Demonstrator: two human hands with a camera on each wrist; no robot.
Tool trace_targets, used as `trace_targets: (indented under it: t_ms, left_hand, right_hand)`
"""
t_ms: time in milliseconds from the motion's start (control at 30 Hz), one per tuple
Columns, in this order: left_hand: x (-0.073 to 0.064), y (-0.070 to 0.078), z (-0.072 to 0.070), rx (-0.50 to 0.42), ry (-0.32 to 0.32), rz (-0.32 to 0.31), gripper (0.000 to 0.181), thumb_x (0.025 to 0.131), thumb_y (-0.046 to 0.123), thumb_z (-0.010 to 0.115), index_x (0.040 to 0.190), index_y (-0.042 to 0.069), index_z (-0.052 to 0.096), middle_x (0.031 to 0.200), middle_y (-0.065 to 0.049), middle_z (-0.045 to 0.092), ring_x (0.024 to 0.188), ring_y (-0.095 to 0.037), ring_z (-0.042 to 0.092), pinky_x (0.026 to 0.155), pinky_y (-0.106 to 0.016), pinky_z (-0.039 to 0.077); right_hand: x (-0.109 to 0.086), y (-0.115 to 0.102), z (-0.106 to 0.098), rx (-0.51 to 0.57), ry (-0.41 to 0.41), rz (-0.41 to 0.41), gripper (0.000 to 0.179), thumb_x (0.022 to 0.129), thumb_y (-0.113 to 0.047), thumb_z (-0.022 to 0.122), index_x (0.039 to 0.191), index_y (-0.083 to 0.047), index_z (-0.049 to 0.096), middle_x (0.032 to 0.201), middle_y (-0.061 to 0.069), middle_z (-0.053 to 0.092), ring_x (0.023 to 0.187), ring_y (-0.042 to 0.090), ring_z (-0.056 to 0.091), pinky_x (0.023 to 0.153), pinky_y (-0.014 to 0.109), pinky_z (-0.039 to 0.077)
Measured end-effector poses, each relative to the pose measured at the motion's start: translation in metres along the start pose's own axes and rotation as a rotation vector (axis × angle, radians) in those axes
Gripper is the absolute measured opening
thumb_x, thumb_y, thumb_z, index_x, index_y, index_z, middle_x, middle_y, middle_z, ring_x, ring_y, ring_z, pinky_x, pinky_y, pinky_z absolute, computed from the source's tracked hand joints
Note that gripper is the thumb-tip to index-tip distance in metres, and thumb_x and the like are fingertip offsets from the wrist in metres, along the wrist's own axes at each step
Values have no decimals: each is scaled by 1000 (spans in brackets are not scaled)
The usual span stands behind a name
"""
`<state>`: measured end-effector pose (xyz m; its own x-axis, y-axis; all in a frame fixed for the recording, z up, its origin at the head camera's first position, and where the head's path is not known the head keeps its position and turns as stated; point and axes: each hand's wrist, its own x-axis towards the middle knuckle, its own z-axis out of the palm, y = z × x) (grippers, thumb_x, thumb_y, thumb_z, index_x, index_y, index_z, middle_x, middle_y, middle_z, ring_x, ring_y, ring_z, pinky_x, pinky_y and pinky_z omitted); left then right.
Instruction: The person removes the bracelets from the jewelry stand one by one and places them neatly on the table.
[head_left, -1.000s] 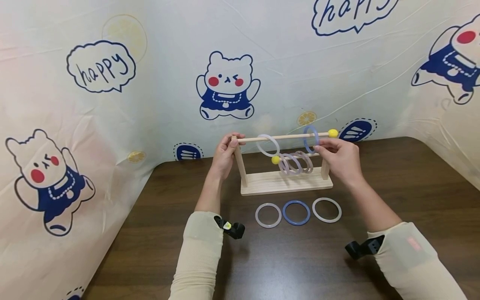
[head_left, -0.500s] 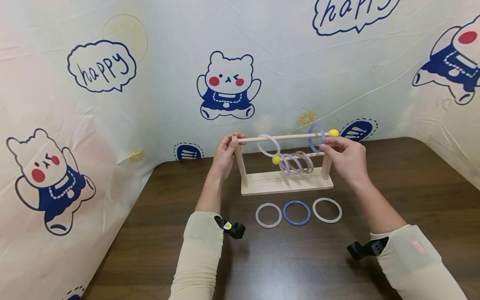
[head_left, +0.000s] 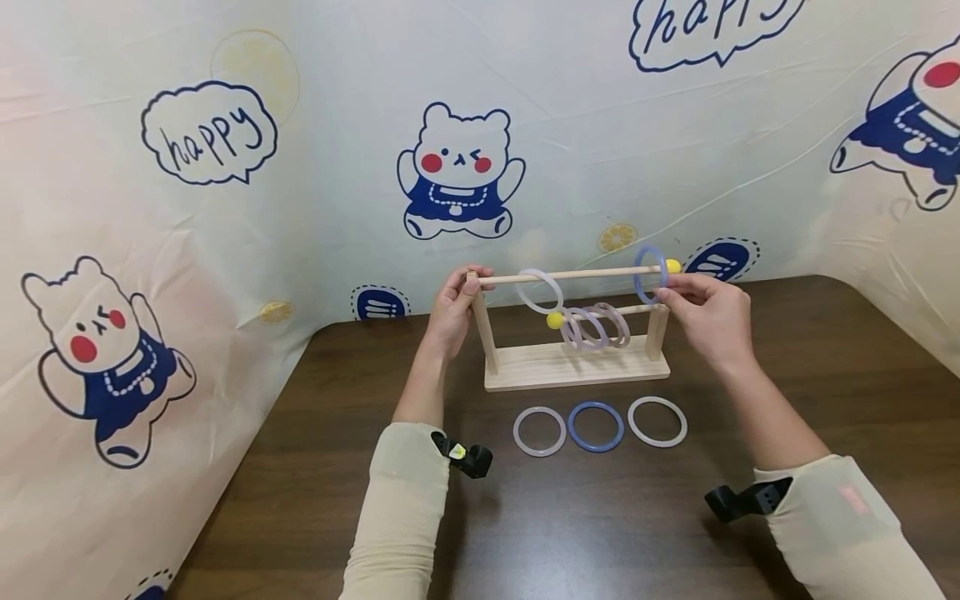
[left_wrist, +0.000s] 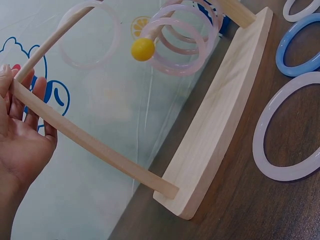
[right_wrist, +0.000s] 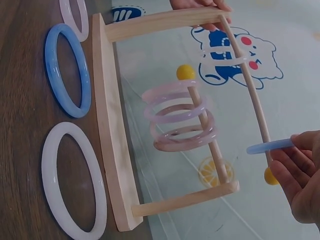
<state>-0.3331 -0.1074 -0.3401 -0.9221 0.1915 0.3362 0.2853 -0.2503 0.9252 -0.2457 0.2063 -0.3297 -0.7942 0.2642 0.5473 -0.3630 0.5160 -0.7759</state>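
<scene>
My left hand [head_left: 452, 312] grips the top of the left post of a wooden bangle rack [head_left: 577, 363], thumb in front and fingers behind. Between thumb and fingers my right hand [head_left: 712, 317] pinches a blue bangle [head_left: 640, 275]. That bangle encircles the upper rod [head_left: 592, 273], close to the yellow ball [head_left: 673, 266] at its right end. Farther left on the same rod hangs a whitish bangle [head_left: 557, 292]. Several pinkish and lilac bangles [right_wrist: 175, 116] hang on the lower rod [right_wrist: 216, 155], whose free end carries another yellow ball [right_wrist: 185, 72].
In front of the rack three bangles lie flat in a row on the dark wooden table [head_left: 570, 533]: a pale lilac bangle [head_left: 517, 444], a blue bangle [head_left: 573, 437] and a white bangle [head_left: 633, 427]. A printed cloth [head_left: 330, 167] stands behind the table.
My right hand has slid the blue bangle rightward along the upper rod toward its yellow ball end. The left hand stays on the post, and the other bangles have kept their places.
</scene>
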Motion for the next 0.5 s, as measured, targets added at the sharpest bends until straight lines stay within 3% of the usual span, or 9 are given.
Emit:
trace_targets:
  t_ms: [300,500]
  left_hand:
    - [1,-1,2,-11,-7,-1,14,97,14,45,102,19,57,103,7,63,93,-14,56,87,-29,34]
    - [1,-1,1,-15,-12,0,13,97,15,45,101,19,57,103,7,63,93,-13,57,89,-32,33]
  right_hand:
    - [1,2,-8,15,21,17,24,80,-10,72,96,7,68,70,-25,57,66,-16,54,62,8,43]
    - [2,3,-11,0,22,14,24,81,-11,72,97,6,68,69,-32,53,66,-17,53,62,7,42]
